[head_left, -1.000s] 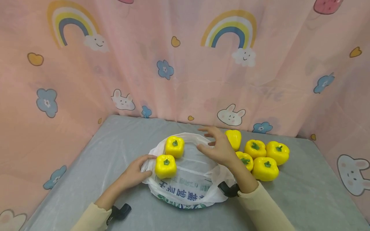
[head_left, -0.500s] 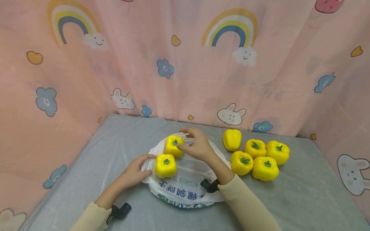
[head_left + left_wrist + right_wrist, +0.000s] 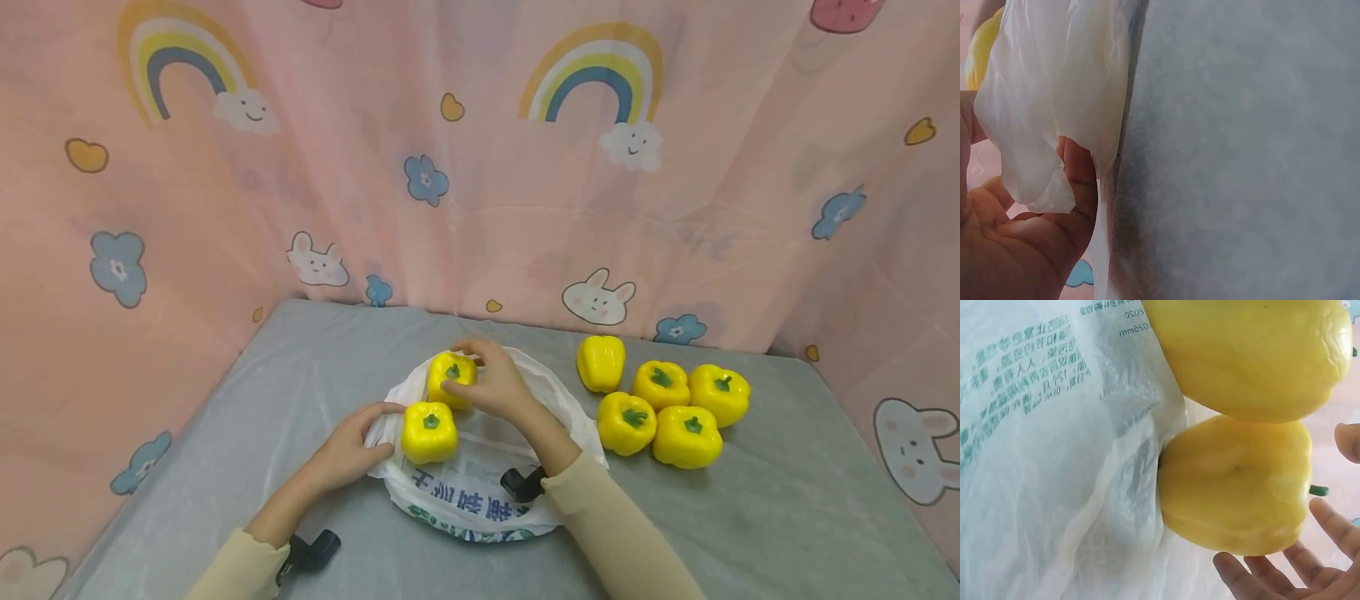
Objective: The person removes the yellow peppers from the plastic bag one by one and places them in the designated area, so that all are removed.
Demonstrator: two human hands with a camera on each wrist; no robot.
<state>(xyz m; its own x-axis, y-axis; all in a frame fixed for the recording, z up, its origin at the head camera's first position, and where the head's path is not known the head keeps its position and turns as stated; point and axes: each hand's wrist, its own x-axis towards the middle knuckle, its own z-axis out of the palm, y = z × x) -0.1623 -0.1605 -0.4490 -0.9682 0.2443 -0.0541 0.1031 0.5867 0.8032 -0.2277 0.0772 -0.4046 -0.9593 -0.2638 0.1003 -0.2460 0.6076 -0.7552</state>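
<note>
A white plastic bag (image 3: 465,462) with printed lettering lies spread on the table, its mouth facing up. Two yellow bell peppers are inside along its left side: a near pepper (image 3: 429,432) and a far pepper (image 3: 452,379). My left hand (image 3: 347,447) holds the bag's left rim; in the left wrist view the plastic (image 3: 1054,94) hangs between its thumb and curled fingers. Over the far pepper reaches my right hand (image 3: 493,383), fingers spread about it. In the right wrist view its fingertips are at the pepper (image 3: 1235,487), while the thumb (image 3: 1349,442) stands apart.
Right of the bag several more yellow bell peppers (image 3: 687,437) stand grouped on the grey table cover (image 3: 795,500). One pepper (image 3: 601,363) sits at the back of that group. A pink patterned curtain (image 3: 480,233) closes off the back and sides.
My right hand has moved left across the bag's mouth, from beside the grouped peppers to the far pepper inside. The left hand and the peppers have stayed in place.
</note>
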